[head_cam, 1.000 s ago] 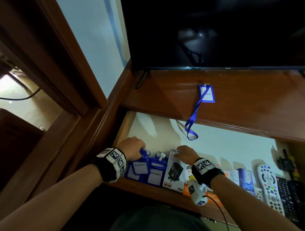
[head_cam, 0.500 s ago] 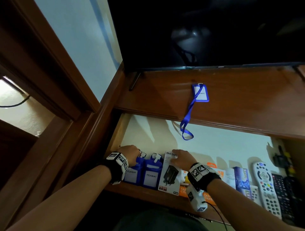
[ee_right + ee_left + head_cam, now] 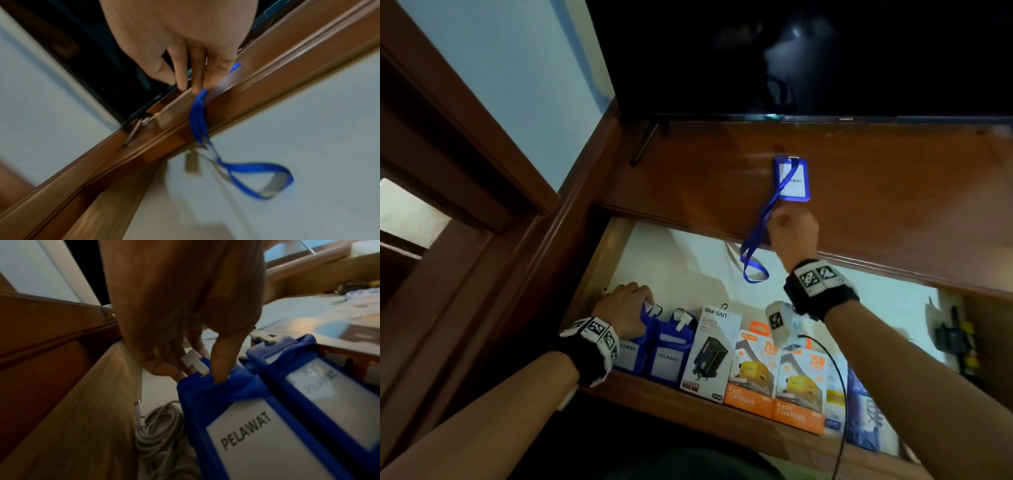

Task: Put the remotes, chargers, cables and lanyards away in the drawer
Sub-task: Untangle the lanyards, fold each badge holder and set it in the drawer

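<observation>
Up at about one o'clock, the right hand (image 3: 793,229) has its grip pinched on the blue strap of the lanyard (image 3: 756,253), whose badge (image 3: 792,179) lies on the wooden desk (image 3: 893,205) under the television (image 3: 791,58); the strap's loop hangs over the desk edge into the open drawer (image 3: 688,260). At eight o'clock, the left hand (image 3: 627,306) has its grip clamped on the top of a blue badge holder (image 3: 236,418) standing at the drawer's left end, beside a second one (image 3: 668,349). Coiled white cable (image 3: 162,431) lies between holder and drawer wall. Charger boxes (image 3: 750,373) stand along the front, toward four o'clock.
</observation>
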Available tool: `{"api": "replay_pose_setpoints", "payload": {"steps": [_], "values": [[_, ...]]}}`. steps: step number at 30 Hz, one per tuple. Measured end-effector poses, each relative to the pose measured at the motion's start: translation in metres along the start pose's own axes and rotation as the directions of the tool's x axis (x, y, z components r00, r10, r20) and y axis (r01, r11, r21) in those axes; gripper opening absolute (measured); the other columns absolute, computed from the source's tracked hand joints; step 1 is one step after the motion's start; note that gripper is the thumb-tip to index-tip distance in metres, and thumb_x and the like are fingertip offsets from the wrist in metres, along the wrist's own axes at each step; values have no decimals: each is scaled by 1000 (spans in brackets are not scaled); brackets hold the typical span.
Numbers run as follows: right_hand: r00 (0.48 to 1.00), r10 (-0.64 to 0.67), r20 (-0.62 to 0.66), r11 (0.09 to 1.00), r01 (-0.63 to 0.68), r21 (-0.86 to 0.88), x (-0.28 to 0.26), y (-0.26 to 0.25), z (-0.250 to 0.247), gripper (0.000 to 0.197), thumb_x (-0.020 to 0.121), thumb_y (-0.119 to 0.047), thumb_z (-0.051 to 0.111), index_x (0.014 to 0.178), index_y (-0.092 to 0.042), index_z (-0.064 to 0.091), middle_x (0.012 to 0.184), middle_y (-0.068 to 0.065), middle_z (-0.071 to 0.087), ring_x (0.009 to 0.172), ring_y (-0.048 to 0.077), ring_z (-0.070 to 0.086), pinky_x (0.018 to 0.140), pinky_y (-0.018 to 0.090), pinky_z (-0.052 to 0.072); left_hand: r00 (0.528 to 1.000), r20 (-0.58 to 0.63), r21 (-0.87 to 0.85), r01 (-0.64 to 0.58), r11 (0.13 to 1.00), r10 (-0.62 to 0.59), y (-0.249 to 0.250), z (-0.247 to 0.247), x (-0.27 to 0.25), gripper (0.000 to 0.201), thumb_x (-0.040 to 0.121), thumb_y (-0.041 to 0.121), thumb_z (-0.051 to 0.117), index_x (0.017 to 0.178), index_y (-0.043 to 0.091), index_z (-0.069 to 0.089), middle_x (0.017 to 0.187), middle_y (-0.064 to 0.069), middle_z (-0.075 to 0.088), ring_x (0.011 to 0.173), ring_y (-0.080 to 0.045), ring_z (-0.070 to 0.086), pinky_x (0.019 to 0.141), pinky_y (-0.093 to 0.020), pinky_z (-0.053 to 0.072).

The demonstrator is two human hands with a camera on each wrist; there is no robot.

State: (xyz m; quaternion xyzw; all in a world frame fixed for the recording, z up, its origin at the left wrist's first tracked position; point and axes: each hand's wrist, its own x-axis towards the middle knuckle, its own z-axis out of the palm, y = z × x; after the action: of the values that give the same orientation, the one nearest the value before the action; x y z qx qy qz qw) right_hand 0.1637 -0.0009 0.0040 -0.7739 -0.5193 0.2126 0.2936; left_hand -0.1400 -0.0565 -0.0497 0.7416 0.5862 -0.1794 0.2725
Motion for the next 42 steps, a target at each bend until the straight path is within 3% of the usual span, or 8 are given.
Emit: {"api": "replay_pose_setpoints", "payload": {"steps": [4,7,13,22,26,33,39,42], "values": [[965,253,-63,967,-255,-27,37,8,-6,39,83,-20,54,117,-3,56,123,21,50,115,35,44,96,36,34,990,-138,-251,-29,968,-6,-2,-8,12,49,71,13,65,114,28,50,116,7,49,111,-14,47,94,-37,45],[942,314,-120,945,-322,-58,51,7,-6,42,86,-16,55,122,3,49,130,24,43,120,39,39,101,40,28,971,-239,-453,-103,885,-9,-2,-19,23,41,75,5,64,109,26,54,111,7,53,107,-13,51,92,-34,47],[850,520,-87,836,-527,-156,85,-18,3,85,81,-62,57,140,-6,33,149,16,22,136,35,22,108,48,24,950,-312,-639,-192,745,-23,18,-45,47,30,81,-2,55,94,25,60,92,9,64,85,-6,60,75,-20,48],[813,581,-47,768,-567,-297,99,-28,8,96,71,-52,75,140,-6,26,142,17,31,131,39,31,105,49,30,944,-318,-765,-310,565,88,58,-82,62,30,82,-4,54,95,22,63,88,6,67,76,-2,59,68,-13,44],[853,520,49,806,-471,-358,72,-25,8,116,61,-53,81,144,-1,19,145,19,28,134,38,28,108,46,29,943,-319,-805,-325,497,99,84,-94,69,24,85,-3,56,96,18,62,89,2,67,78,-2,60,69,-8,43],[921,378,96,905,-345,-250,-13,-19,26,101,44,-56,76,125,-4,46,123,13,49,119,33,38,100,35,32,990,-121,-851,-143,504,76,120,-95,72,26,93,37,56,101,15,67,100,-6,71,92,-20,67,84,-35,51],[985,142,102,989,-144,16,-61,-19,17,65,55,-29,81,109,-9,49,103,2,44,101,20,38,81,26,35,980,-186,-839,-195,508,68,133,-95,55,12,87,17,62,93,7,66,88,-12,70,81,-27,65,77,-40,52],[949,174,262,931,-245,271,-67,-15,-2,54,66,-15,78,112,-14,49,101,3,56,92,23,58,79,37,53,973,-213,-813,-226,536,87,138,-102,43,11,86,13,62,92,5,64,92,-17,69,86,-32,65,83,-47,53]]}}
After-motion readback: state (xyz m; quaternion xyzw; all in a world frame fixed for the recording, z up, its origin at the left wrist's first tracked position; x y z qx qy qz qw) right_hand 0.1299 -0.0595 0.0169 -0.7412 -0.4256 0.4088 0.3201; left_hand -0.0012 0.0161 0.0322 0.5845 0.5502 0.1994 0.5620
